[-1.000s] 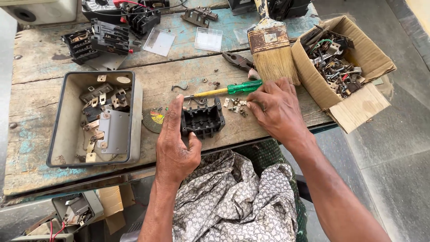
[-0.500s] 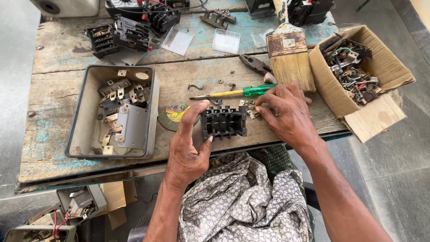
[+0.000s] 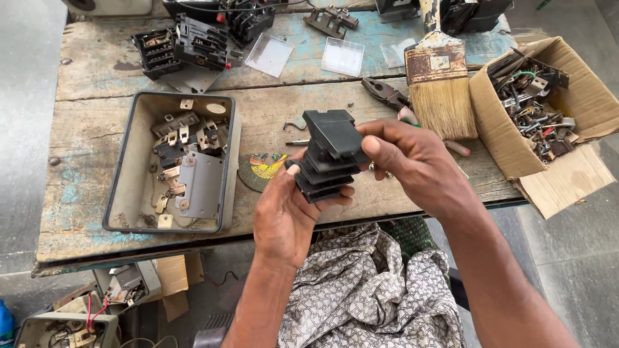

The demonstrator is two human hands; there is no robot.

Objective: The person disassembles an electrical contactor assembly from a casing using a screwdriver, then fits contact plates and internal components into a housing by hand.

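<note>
While you are looking down over the worn wooden surface [image 3: 84, 135], a grey metal tray [image 3: 132, 193] is sitting at its left side, holding loose brass contacts, small black parts and a flat grey plate. Behind the tray, black switch blocks [image 3: 184, 45] are lying near the far edge, with clear plastic covers [image 3: 269, 55] just to their right. A round disc with yellow and green markings [image 3: 261, 171] is lying just beside the tray's right wall.

Your left hand [image 3: 287, 222] is rising from below the surface edge, fingers curled up around the underside of a black ribbed plastic block [image 3: 329, 154], thumb pressing on its left face. You are holding that block in the air above the front of the surface, tilted, clear of the wood. Your right hand [image 3: 412, 164] is closing on the block from the right, thumb and fingers pinching its upper right edge.

Behind your right hand, pliers [image 3: 385, 93] are lying flat, and a wide paintbrush [image 3: 442, 90] is resting bristles toward you. At the far right, a cardboard box [image 3: 580, 103] is hanging partly over the surface edge, filled with tangled metal and wire scraps. Patterned cloth [image 3: 374, 296] is lying over your lap below.
</note>
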